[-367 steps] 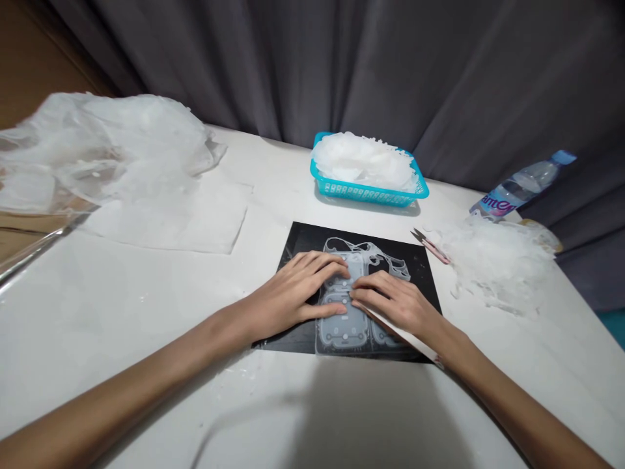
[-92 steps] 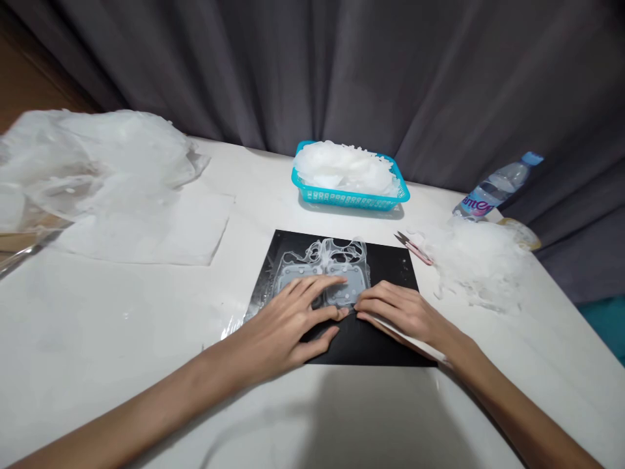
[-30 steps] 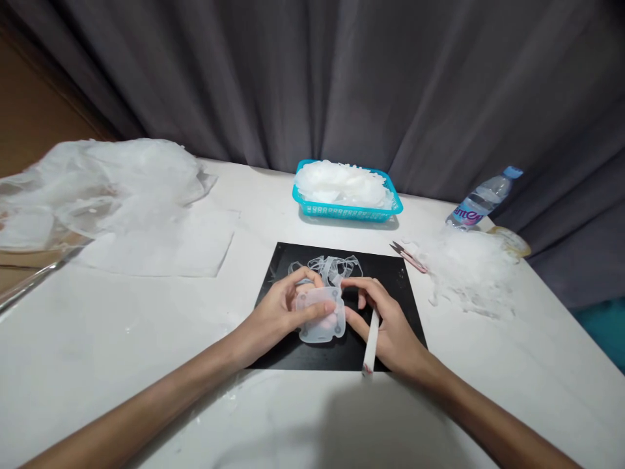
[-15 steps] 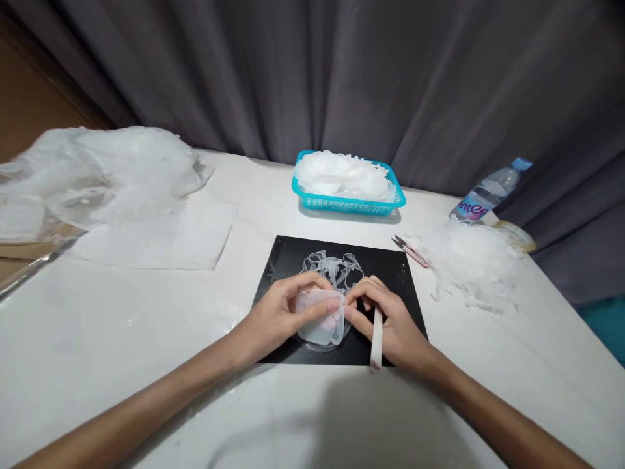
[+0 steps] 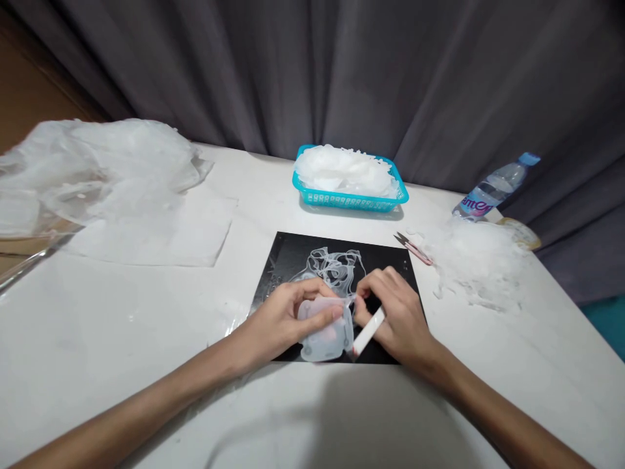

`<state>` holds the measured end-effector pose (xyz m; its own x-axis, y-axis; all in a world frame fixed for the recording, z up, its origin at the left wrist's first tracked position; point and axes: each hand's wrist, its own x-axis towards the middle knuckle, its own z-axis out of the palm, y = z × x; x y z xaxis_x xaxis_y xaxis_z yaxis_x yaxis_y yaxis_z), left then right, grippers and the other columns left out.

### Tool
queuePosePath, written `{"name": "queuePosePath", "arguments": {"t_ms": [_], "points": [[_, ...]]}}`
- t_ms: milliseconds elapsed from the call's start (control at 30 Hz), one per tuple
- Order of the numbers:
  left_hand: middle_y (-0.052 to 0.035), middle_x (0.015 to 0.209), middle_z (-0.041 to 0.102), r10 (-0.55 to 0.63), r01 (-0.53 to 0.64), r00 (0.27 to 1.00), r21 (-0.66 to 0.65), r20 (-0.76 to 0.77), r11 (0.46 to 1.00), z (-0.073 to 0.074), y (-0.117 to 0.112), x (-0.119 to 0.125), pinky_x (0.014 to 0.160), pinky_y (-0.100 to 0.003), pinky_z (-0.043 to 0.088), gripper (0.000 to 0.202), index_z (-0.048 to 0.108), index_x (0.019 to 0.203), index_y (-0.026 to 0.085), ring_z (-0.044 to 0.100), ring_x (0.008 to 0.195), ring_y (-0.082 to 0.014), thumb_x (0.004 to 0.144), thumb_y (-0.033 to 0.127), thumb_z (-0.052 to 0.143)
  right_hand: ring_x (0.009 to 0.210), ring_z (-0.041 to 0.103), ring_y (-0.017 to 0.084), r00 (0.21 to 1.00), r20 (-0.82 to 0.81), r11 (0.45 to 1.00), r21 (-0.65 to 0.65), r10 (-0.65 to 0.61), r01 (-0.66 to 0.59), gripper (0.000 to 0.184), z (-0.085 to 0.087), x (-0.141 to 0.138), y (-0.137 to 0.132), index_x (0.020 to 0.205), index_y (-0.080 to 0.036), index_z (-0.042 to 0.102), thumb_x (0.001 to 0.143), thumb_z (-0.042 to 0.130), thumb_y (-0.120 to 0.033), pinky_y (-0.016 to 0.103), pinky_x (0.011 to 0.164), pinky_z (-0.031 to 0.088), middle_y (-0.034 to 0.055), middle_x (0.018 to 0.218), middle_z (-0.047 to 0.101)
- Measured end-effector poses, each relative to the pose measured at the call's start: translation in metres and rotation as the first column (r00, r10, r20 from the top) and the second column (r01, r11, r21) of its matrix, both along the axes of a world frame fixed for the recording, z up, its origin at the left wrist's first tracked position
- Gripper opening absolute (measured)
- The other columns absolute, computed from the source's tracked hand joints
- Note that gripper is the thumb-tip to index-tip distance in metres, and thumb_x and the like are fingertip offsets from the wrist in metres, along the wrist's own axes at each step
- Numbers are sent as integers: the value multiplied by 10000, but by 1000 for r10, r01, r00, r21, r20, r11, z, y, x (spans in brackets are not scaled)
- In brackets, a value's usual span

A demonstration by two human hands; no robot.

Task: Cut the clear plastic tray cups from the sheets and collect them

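Note:
My left hand [image 5: 303, 312] grips a translucent, flat silicone-like piece [image 5: 325, 332] with rounded corners, thumb on top. At the piece's upper right corner, my right hand [image 5: 393, 309] pinches a thin strip of the same clear material [image 5: 350, 300], which is stretched between the hands. A white stick-like tool [image 5: 370, 332] with a reddish end is also tucked in my right hand, pointing down and left. Both hands are above a black mat [image 5: 288, 251]. Curly clear trimmings [image 5: 336, 264] lie on the mat just beyond my fingers.
A blue basket [image 5: 351, 201] heaped with whitish pieces stands behind the mat. Thread snips [image 5: 414, 249], a pile of clear scraps [image 5: 481, 267] and a water bottle [image 5: 495, 189] are at right. Plastic bags [image 5: 122, 169] of translucent material lie at left.
My right hand has drawn away to the right, pulling the strip from the piece's corner. The white tool has swung from upright to slanting left. The left hand moved slightly right.

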<state>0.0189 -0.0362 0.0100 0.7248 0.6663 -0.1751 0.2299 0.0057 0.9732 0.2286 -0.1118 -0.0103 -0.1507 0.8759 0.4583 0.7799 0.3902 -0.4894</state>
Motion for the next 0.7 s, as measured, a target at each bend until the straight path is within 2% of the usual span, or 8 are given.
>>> {"name": "queuePosePath", "arguments": {"t_ms": [100, 233, 333, 400, 500, 600, 700], "points": [[0, 782, 626, -21, 20, 1000, -86, -3, 996, -5, 7, -3, 608, -238, 433, 327, 683, 882, 160, 581, 692, -150, 898, 484, 724, 789, 508, 209, 998, 33, 999, -25, -45, 46, 162, -2, -1, 5, 858, -231, 514, 926, 543, -87, 357, 717, 413, 28, 821, 598], [12, 736, 625, -42, 44, 999, -99, 17, 994, -7, 12, -6, 572, -222, 406, 312, 651, 861, 170, 556, 647, -133, 919, 471, 706, 804, 534, 201, 991, -31, 990, -57, 129, -131, 124, -3, 0, 5, 924, -226, 559, 965, 540, -110, 357, 749, 447, 33, 865, 627], [-8, 781, 673, -48, 49, 999, -41, 15, 998, -5, 9, -6, 621, -237, 440, 298, 665, 910, 174, 601, 705, -155, 947, 469, 677, 875, 564, 207, 976, -164, 984, -77, 147, -161, 59, 0, 5, 3, 1015, -231, 595, 987, 592, -178, 361, 793, 478, 44, 948, 650], [-15, 818, 688, -58, 58, 998, 16, 8, 998, -4, 8, -5, 667, -248, 457, 293, 687, 944, 178, 620, 752, -168, 961, 469, 660, 961, 572, 220, 970, -212, 983, -107, 121, -146, 177, 3, 9, 2, 1181, -241, 608, 1006, 597, -216, 385, 847, 498, 72, 1108, 660], [-12, 861, 689, -50, 51, 999, 82, -9, 995, -2, 6, -3, 709, -252, 461, 286, 721, 951, 191, 627, 792, -172, 976, 463, 639, 1054, 568, 227, 953, -245, 955, -189, 179, -228, 337, 5, 12, 2, 1391, -284, 563, 1056, 544, -246, 414, 927, 509, 79, 1259, 664], [3, 829, 681, -38, 44, 998, 114, -58, 992, 0, 2, -2, 675, -246, 429, 290, 745, 944, 205, 610, 758, -161, 985, 468, 629, 1002, 574, 220, 938, -271, 939, -208, 214, -275, 253, 3, 10, 3, 1298, -276, 650, 1063, 559, -261, 391, 894, 510, 53, 1079, 727], [14, 776, 670, -38, 55, 994, 156, -106, 986, 3, -3, -2, 612, -242, 373, 311, 747, 926, 210, 562, 696, -146, 990, 486, 617, 903, 574, 209, 943, -269, 959, -147, 195, -241, 147, 0, 9, 4, 1152, -250, 700, 1042, 603, -260, 370, 811, 505, 38, 927, 726]]}}
